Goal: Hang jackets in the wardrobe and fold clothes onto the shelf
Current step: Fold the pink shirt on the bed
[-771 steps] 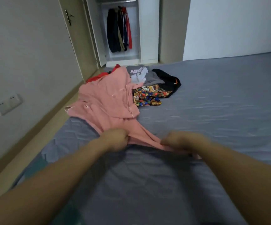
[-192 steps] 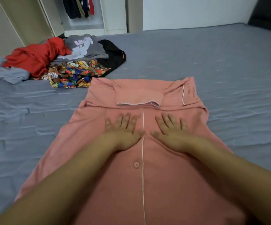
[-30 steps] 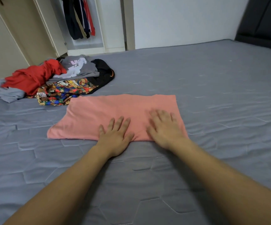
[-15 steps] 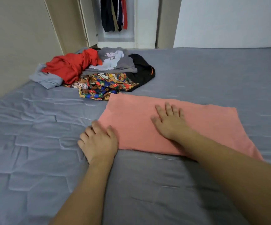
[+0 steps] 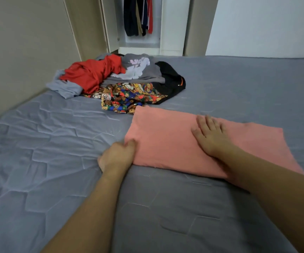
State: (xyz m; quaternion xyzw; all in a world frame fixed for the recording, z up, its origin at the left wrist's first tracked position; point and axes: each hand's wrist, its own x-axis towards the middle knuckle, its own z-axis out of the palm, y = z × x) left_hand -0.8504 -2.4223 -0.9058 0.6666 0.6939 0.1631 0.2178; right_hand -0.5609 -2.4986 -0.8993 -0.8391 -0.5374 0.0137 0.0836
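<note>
Fingers of the right hand (image 5: 210, 136) lie straight and slightly spread, flat on the folded pink garment (image 5: 167, 141) on the bed (image 5: 38, 152). At the garment's near left corner, the left hand (image 5: 117, 157) curls, seemingly pinching its edge. Beyond the garment lies a clothes pile (image 5: 122, 83); farther off, the open wardrobe (image 5: 169, 26) holds hanging jackets (image 5: 138, 15).

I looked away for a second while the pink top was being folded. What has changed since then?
The left hand left the top of the folded pink garment and now grips its left end. The right hand still lies flat on it. The pile of clothes is untouched.
</note>
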